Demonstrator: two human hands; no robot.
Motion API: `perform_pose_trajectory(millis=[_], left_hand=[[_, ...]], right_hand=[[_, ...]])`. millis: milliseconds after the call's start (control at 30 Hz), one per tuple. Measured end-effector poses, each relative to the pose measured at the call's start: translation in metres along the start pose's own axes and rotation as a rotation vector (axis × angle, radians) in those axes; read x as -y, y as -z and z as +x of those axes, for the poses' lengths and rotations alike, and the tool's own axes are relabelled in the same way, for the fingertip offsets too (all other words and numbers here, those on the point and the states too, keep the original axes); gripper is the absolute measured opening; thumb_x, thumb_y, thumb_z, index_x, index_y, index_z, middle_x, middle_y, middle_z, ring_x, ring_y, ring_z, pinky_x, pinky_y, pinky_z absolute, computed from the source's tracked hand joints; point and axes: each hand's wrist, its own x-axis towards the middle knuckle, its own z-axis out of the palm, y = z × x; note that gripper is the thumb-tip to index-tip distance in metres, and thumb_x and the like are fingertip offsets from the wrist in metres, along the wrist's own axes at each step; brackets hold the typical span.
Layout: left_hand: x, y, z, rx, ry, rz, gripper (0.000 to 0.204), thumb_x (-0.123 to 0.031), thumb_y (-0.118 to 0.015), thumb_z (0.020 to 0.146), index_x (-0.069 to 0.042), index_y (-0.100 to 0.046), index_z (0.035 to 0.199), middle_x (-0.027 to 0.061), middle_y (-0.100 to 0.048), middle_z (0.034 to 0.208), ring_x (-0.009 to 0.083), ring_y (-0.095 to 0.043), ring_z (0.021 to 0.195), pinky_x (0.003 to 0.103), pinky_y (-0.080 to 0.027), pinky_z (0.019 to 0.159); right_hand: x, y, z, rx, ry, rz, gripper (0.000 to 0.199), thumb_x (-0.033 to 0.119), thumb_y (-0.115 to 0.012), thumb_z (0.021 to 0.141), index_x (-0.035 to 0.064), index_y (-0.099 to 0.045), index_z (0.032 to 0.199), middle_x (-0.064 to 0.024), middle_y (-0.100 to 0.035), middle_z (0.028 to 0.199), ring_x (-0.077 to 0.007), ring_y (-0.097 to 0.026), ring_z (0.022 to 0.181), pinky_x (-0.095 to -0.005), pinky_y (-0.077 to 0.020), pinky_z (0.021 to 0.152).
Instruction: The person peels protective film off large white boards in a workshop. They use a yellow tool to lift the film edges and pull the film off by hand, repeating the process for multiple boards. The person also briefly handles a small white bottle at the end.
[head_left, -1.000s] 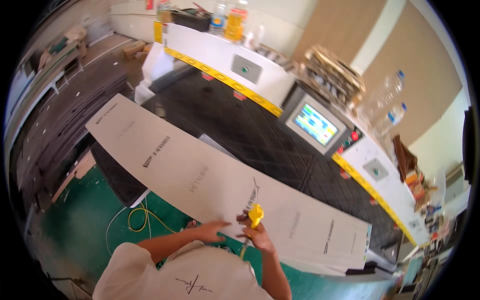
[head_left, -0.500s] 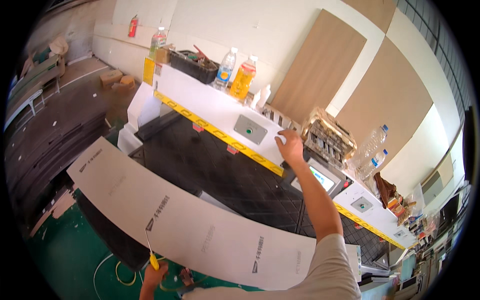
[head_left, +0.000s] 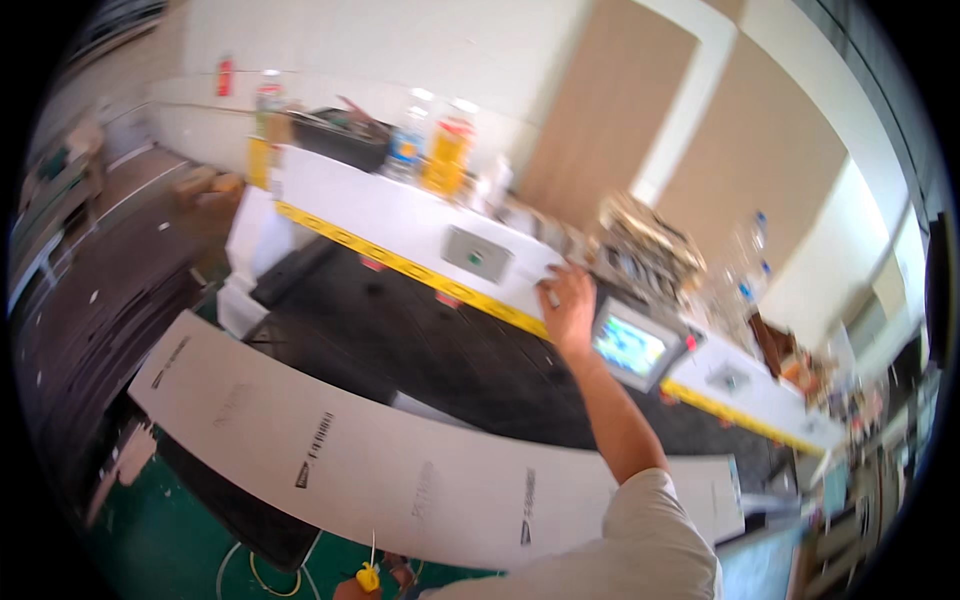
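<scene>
At the lower edge my left hand point(head_left: 352, 591) is closed around a screwdriver point(head_left: 368, 576) with a yellow handle, its thin shaft pointing up. Most of that hand is cut off by the picture's edge. My right arm reaches forward over a long pale printed panel point(head_left: 390, 455). My right hand point(head_left: 570, 305) is at the front of the white machine beam point(head_left: 375, 205), left of a lit touch screen point(head_left: 628, 345). Its fingers are bent and apart, with nothing seen in them; blur hides whether they touch the beam.
A black tray of tools point(head_left: 340, 140), a water bottle point(head_left: 408, 140), an orange drink bottle point(head_left: 447, 150) and a boxy bundle point(head_left: 648, 245) stand on the beam. Yellow marked tape point(head_left: 400, 262) runs along its lower edge above the dark machine bed point(head_left: 400, 335). Cables lie on the green floor.
The view has shifted and blurred. My right hand has moved slightly down beside the screen, uncovering more of it. My left hand with the screwdriver sits lower and farther right in the picture.
</scene>
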Motion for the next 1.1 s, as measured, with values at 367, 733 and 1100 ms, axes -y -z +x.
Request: perform_pose_trajectory(millis=[367, 733, 1100], left_hand=[[-0.230, -0.170, 0.090, 0.652, -0.084, 0.036, 0.041, -0.016, -0.073, 0.087, 0.000, -0.065, 0.124, 0.0057, -0.072, 0.087, 0.0122, -0.067, 0.074, 0.029, -0.055, 0.069], [-0.388, -0.483, 0.033, 0.747, -0.271, 0.405, 0.045, -0.025, -0.076, 0.084, 0.002, -0.065, 0.118, 0.0182, -0.073, 0.099, 0.0317, -0.073, 0.083, 0.040, -0.058, 0.074], [-0.345, -0.569, -0.017, 0.171, -0.148, 0.262, 0.032, -0.031, -0.071, 0.092, 0.001, -0.068, 0.091, 0.0128, -0.069, 0.071, 0.0271, -0.069, 0.064, 0.038, -0.052, 0.061]], right_hand=[[-0.070, 0.271, -0.527, -0.001, -2.044, 1.254, 0.016, 0.015, -0.069, 0.097, 0.0100, -0.059, 0.107, -0.0065, -0.067, 0.099, -0.0258, -0.072, 0.092, -0.0419, -0.0589, 0.082], [-0.275, 0.467, -0.651, 0.113, -1.929, 1.119, 0.038, 0.016, -0.066, 0.100, 0.0030, -0.054, 0.133, -0.0074, -0.069, 0.101, -0.0192, -0.070, 0.089, -0.0356, -0.0595, 0.075], [-0.324, 0.576, -0.752, 0.228, -1.906, 0.952, 0.033, 0.015, -0.072, 0.094, -0.0024, -0.066, 0.122, -0.0075, -0.071, 0.099, -0.0179, -0.068, 0.086, -0.0356, -0.0580, 0.073]])
